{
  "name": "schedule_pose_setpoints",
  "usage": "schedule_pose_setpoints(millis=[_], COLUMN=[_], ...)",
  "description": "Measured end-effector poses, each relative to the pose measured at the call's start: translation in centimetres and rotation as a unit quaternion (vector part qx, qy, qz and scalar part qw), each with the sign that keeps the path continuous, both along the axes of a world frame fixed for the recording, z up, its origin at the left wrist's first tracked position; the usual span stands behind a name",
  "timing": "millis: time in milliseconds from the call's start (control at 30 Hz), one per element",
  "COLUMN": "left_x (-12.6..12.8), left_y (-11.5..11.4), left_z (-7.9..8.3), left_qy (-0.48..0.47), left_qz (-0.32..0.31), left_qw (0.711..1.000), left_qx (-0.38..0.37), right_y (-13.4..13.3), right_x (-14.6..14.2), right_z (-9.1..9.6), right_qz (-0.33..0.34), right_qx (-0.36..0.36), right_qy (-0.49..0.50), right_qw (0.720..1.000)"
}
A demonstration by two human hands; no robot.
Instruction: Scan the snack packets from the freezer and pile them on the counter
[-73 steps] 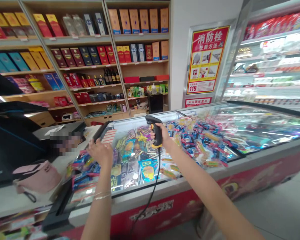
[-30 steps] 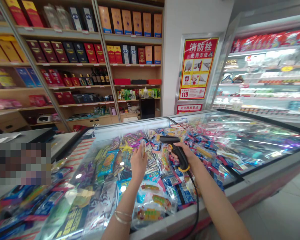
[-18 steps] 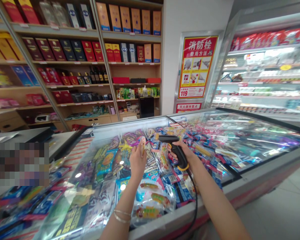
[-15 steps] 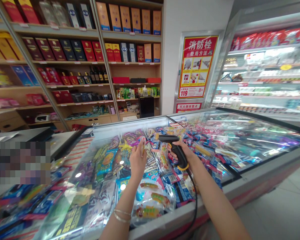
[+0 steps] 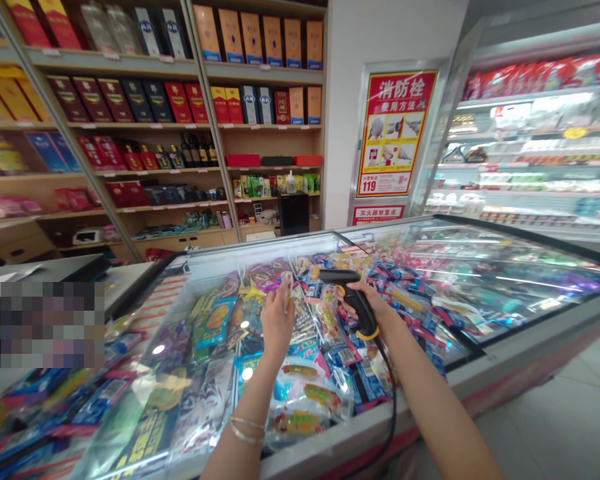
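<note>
Head camera view: two bare hands reach over a glass-topped freezer (image 5: 473, 353) crowded with wrapped packets. The left hand (image 5: 277, 325), nearer the middle, has its fingers closed around a small clear packet (image 5: 287, 288); only the packet's upper end shows, the rest being hidden by the hand, and its print is too small to read. To its right, the right hand (image 5: 377, 307) is clamped around the handle of a black and yellow scanner (image 5: 359, 308), whose head faces left towards the packet, well above the freezer's near edge. The scanner's cord (image 5: 393, 393) drops over that edge, its lower end out of sight. Both forearms are cut off at the bottom; bangles (image 5: 247, 430) circle the left one. A pixelated patch hides part of the far left side.

On the far wall, a red and yellow poster (image 5: 397, 135) reads 消防栓 使用方法, with 119 below; a red sign (image 5: 379, 214) under it reads 灭火器放置点. Lettering on the boxes (image 5: 257, 37) on the far shelves is mostly too small to read. Goods in the lit fridge (image 5: 530, 143) at far right are washed out by glare.
</note>
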State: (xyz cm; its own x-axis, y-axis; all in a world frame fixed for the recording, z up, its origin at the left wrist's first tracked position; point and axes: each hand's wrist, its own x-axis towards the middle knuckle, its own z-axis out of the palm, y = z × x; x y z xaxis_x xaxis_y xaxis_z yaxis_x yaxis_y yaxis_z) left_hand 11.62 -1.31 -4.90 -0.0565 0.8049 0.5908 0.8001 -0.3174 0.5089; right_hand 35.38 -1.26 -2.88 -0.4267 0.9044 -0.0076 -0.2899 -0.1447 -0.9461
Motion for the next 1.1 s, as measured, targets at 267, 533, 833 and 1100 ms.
schedule_pose_setpoints(millis=[267,533,833,1100], left_x=[0.0,0.1,0.0,0.1], left_y=[-0.2,0.0,-0.1,0.1], left_z=[0.0,-0.3,-0.2,-0.1], left_qy=[0.006,0.022,0.020,-0.008], left_qz=[-0.009,0.001,-0.006,-0.024], left_qw=[1.000,0.999,0.999,0.999], left_qx=[0.020,0.041,0.048,0.042], right_y=[-0.2,-0.4,-0.4,-0.4], right_x=[-0.2,-0.3,-0.1,0.1], right_z=[0.1,0.4,-0.1,1.6], right_qz=[-0.018,-0.027,0.002,-0.019], right_qx=[0.018,0.011,0.010,0.045], right_qy=[-0.002,-0.022,-0.020,0.062], right_qw=[1.000,0.999,1.000,0.997])
